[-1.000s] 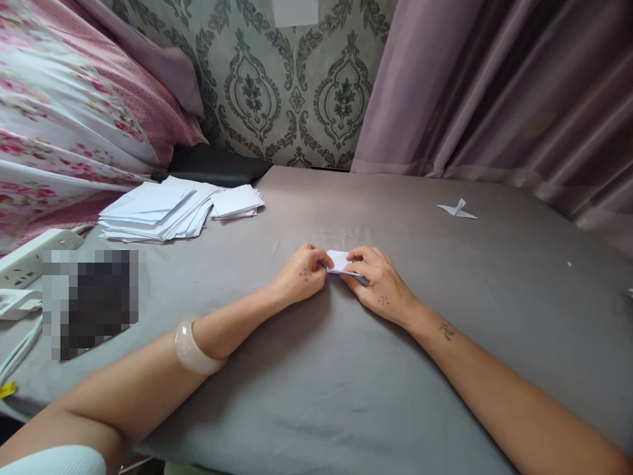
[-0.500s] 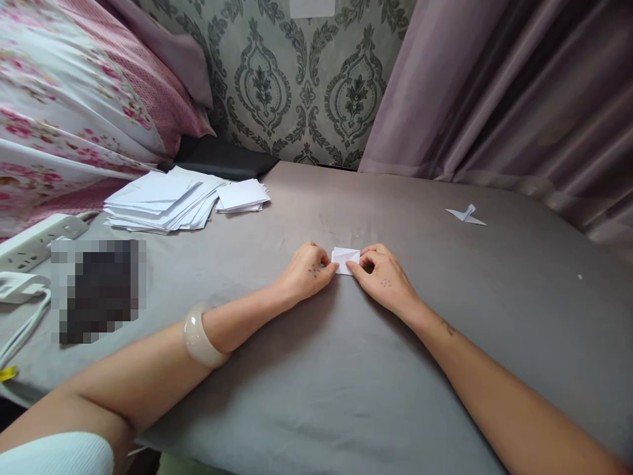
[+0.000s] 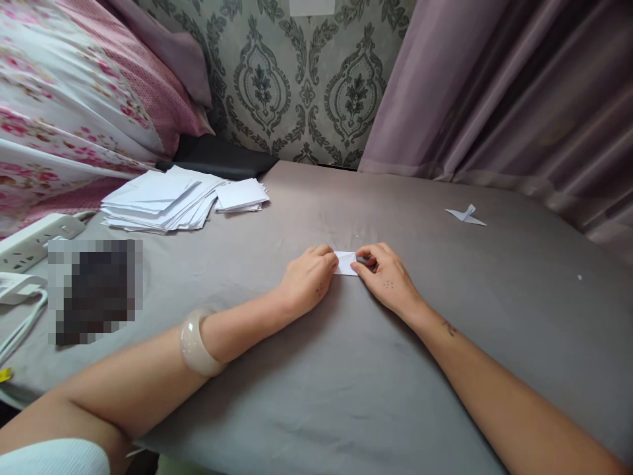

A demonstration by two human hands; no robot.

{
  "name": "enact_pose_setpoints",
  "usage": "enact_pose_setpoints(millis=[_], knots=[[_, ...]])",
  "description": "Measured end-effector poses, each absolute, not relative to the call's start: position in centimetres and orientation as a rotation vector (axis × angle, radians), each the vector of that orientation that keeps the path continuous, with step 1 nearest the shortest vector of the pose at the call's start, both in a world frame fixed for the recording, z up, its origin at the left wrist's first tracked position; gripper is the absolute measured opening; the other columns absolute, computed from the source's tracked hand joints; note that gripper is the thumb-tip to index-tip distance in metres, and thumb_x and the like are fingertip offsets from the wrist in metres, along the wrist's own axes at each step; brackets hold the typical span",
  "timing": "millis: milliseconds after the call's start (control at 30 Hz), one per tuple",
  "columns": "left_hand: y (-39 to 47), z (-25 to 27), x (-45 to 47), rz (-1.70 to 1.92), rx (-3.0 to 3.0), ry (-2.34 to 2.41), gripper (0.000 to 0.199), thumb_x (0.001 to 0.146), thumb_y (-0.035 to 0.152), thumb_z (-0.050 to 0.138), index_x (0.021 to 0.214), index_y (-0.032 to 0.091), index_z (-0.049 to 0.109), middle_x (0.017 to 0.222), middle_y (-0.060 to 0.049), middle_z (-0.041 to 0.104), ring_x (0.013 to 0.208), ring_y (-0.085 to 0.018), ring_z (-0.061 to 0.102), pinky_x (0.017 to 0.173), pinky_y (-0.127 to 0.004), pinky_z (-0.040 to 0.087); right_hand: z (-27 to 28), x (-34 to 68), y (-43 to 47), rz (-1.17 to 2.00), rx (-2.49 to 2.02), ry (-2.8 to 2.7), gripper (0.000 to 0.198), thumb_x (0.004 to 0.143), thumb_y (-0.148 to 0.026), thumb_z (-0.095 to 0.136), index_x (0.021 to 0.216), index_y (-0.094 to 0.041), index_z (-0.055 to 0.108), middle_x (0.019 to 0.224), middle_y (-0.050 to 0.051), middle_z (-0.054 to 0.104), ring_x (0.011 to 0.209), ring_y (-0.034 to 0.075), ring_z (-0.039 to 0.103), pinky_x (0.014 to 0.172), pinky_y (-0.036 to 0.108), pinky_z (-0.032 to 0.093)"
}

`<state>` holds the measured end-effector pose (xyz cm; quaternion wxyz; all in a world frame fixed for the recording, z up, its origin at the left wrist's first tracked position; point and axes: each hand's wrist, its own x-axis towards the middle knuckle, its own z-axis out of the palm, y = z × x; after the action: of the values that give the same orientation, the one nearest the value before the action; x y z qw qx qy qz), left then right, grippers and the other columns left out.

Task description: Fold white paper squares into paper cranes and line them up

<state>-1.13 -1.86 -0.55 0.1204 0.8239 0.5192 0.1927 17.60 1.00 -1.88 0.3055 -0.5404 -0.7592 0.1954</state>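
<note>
Between my hands, on the grey cloth (image 3: pixel 316 409), is a small folded piece of white paper (image 3: pixel 345 263). My left hand (image 3: pixel 310 277) is closed on its left end, fingers curled over the edge and the thumb mostly hidden. At the right end my right hand (image 3: pixel 387 277) pinches the paper between thumb and fingers. A pale bangle (image 3: pixel 198 343) sits on my left forearm.
Stacked white paper sheets (image 3: pixel 155 201) lie at the back left beside a smaller paper pile (image 3: pixel 241 194). A folded paper figure (image 3: pixel 466 214) rests at the far right. A white power strip (image 3: pixel 42 241), cables (image 3: pixel 30 323) and a blurred dark object (image 3: pixel 101 290) occupy the left edge.
My left hand has rolled over the paper's left end, its thumb now out of sight. My right hand has shifted slightly right along the edge. Both hands still hold the paper.
</note>
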Motion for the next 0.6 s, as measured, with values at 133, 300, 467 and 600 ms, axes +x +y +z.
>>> enact_pose_setpoints(millis=[133,300,467,600], knots=[[-2.5,-0.1,-1.0,0.404,2.569,1.52,0.03,0.097,0.032,0.037,0.098,0.016,0.062,0.103,-0.008,0.062,0.094,-0.023,0.051,0.072,-0.032,0.046,-2.0,18.0,0.8,0.397,-1.217,-2.242,0.031,0.09,-0.016,0.041,0.106,-0.023,0.066,0.119,0.006,0.06,0.101,0.02,0.054,0.088,0.035,0.045],[-1.7,-0.1,-1.4,0.397,2.665,1.477,0.033,0.098,0.033,0.036,0.096,0.017,0.064,0.103,-0.008,0.062,0.094,-0.021,0.05,0.071,-0.03,0.046,-1.7,18.2,0.6,0.341,-1.168,-2.37,0.04,0.088,-0.01,0.037,0.116,-0.023,0.063,0.119,0.005,0.062,0.101,0.023,0.051,0.088,0.038,0.046],[-0.9,0.0,-1.7,0.282,2.975,1.327,0.029,0.095,0.018,0.035,0.088,0.012,0.063,0.1,-0.013,0.061,0.093,-0.022,0.049,0.083,-0.035,0.045,-1.5,18.0,0.4,0.315,-1.185,-2.361,0.037,0.086,-0.012,0.04,0.113,-0.022,0.063,0.116,0.007,0.061,0.101,0.023,0.052,0.087,0.036,0.046],[-0.9,0.0,-1.8,0.25,2.907,1.385,0.029,0.095,0.017,0.034,0.09,0.011,0.061,0.091,-0.012,0.062,0.087,-0.023,0.051,0.079,-0.034,0.046,-1.2,17.9,-0.1,0.297,-1.225,-2.357,0.032,0.082,-0.016,0.047,0.11,-0.023,0.062,0.111,0.008,0.06,0.102,0.023,0.053,0.084,0.035,0.046]])
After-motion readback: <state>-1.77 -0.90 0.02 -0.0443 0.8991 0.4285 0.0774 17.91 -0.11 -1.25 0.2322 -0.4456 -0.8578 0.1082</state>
